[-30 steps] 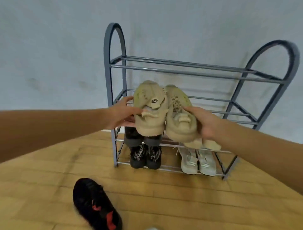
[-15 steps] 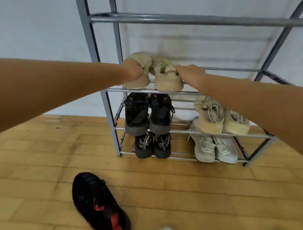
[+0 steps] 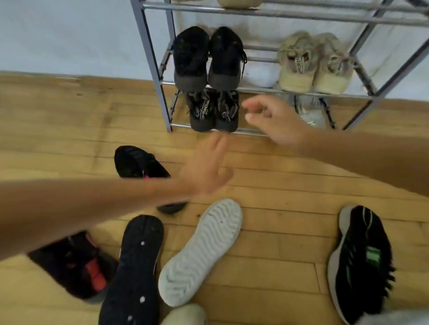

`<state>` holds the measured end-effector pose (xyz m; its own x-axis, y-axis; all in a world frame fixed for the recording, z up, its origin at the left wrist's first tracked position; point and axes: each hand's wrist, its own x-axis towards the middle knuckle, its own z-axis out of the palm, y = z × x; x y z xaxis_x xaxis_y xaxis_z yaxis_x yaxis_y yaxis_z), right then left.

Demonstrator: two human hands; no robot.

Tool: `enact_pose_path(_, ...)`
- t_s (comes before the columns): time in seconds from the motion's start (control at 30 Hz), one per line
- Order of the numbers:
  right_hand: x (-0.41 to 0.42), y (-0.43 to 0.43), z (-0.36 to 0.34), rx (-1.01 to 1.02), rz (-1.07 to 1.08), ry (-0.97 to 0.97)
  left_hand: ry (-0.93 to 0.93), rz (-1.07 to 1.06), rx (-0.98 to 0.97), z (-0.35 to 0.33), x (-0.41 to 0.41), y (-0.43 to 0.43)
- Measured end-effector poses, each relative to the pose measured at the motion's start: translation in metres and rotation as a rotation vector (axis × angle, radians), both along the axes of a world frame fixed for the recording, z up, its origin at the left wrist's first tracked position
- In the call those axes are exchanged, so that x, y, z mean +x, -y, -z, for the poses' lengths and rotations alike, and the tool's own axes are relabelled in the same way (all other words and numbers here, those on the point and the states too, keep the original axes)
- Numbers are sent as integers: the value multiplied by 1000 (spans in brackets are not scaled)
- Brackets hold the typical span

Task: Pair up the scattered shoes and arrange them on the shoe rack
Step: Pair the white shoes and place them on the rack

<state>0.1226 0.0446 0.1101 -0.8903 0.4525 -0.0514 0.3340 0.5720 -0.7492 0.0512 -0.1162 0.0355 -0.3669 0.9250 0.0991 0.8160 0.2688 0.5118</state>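
Observation:
A grey metal shoe rack (image 3: 152,60) stands against the wall. Its middle shelf carries a black pair (image 3: 206,58) and a beige pair (image 3: 313,65); a dark pair (image 3: 213,111) sits on the bottom shelf. A beige sole (image 3: 239,2) shows on the shelf above. My left hand (image 3: 206,167) hovers blurred over the floor, fingers straight, holding nothing. My right hand (image 3: 274,120) hangs in front of the bottom shelf, fingers loosely curled and empty. Loose on the floor lie a black shoe with a pink mark (image 3: 139,162), a black-red shoe (image 3: 79,266), a black sole-up shoe (image 3: 134,266), a white sole-up shoe (image 3: 202,250) and a black-green shoe (image 3: 359,262).
Wooden floorboards (image 3: 278,232) run under everything, with a white wall (image 3: 69,34) behind the rack. A pale shoe (image 3: 311,113) sits partly hidden at the bottom shelf's right. Another pale toe (image 3: 185,315) pokes in at the lower edge.
Both hands have let go of the beige pair, now left on the upper shelf, and dropped toward the floor. The view has tilted down, bringing the scattered shoes into sight.

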Motion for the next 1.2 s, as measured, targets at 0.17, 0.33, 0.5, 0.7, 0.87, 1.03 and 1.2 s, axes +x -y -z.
enact_pose_path(0.17,86,29,43,-183,-32,267,-14,-33,-847,113,86,41)
enact_pose_path(0.33,154,37,84,-410,143,358,10,-171,-734,116,95,32)
enact_pose_path(0.5,177,45,116,-710,315,350,750,-315,-240,55,73,-7)
enact_pose_path(0.7,167,44,116,-1223,376,32,1473,-228,138,9,97,-66)
enact_pose_path(0.87,178,15,137,-1252,720,-174,1167,-148,-14,38,104,-70)
enact_pose_path(1.03,194,11,156,-1183,764,-105,1072,-89,-210,54,110,-73)
enact_pose_path(1.2,196,4,160,-1163,797,-107,1035,-110,-160,63,118,-81)
